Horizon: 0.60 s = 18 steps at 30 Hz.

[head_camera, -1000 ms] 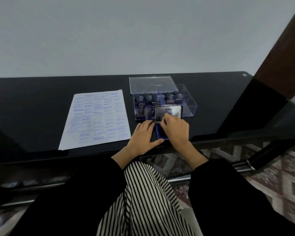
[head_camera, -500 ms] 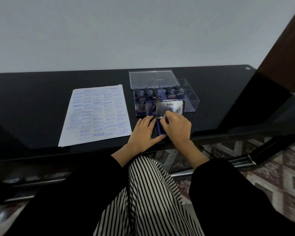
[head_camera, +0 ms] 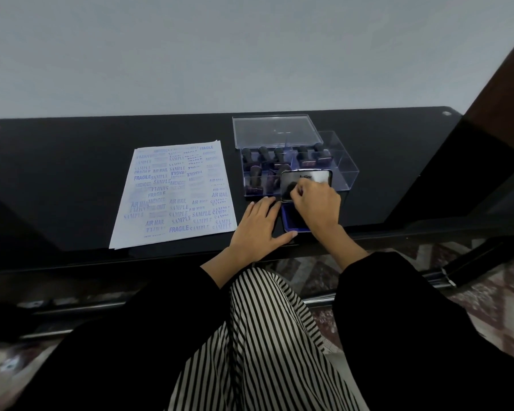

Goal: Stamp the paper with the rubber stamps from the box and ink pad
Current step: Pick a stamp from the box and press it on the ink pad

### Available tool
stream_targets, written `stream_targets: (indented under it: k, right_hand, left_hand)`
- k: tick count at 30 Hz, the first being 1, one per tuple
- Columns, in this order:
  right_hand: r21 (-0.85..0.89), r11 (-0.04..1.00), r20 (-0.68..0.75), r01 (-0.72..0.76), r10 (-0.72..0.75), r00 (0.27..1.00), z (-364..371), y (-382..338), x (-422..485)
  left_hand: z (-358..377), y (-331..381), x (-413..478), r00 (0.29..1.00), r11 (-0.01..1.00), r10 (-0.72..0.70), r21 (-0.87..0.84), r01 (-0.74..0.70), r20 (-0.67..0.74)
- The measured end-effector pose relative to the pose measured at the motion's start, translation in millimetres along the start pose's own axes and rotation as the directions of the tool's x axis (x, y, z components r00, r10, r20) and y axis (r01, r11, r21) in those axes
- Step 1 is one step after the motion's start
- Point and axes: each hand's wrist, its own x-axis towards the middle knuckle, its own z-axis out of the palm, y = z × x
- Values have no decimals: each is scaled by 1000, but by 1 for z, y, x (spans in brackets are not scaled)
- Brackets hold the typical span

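Well left of the ink pad (head_camera: 291,222), the paper (head_camera: 172,194) lies on the dark tabletop (head_camera: 72,173). Its long axis runs away from me, and blue prints already crowd most of it.

Just left of the ink pad, my left hand (head_camera: 258,226) rests flat on the tabletop. Its fingers (head_camera: 264,204) are straight and close together, and the thumb reaches toward the pad's near corner.

The pad's blue base sits at the tabletop's near edge, with its lid (head_camera: 304,185) tipped up behind it.

My right hand (head_camera: 318,206) is over the pad, with its fingers (head_camera: 301,188) curled and bunched against the raised lid. I cannot tell whether they pinch the lid's edge or a small stamp.

Directly behind the ink pad stands the clear box (head_camera: 349,173), its cover propped open at the back. The stamps (head_camera: 279,157) stand inside in rows.

I judge the coming move turns on this: the stamps are just behind the pad, nearest my right hand. The paper is away to the left, so any inked stamp must cross over the left hand to reach it.
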Motion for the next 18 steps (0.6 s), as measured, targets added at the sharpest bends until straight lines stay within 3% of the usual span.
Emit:
stream_targets:
  k: [4, 10, 18]
  right_hand:
    - [49, 997, -167, 52, -43, 985, 2, -2, -18]
    - [-3, 994, -265, 109, -106, 959, 3, 0, -45]
    - [21, 999, -127, 44, -41, 991, -2, -4, -18]
  left_hand:
    - [0, 0, 0, 1000, 1000, -1, 0, 1, -5]
    - [-2, 2, -1, 1000, 1000, -15, -22, 15, 1]
    - [-3, 2, -1, 1000, 1000, -15, -21, 16, 9]
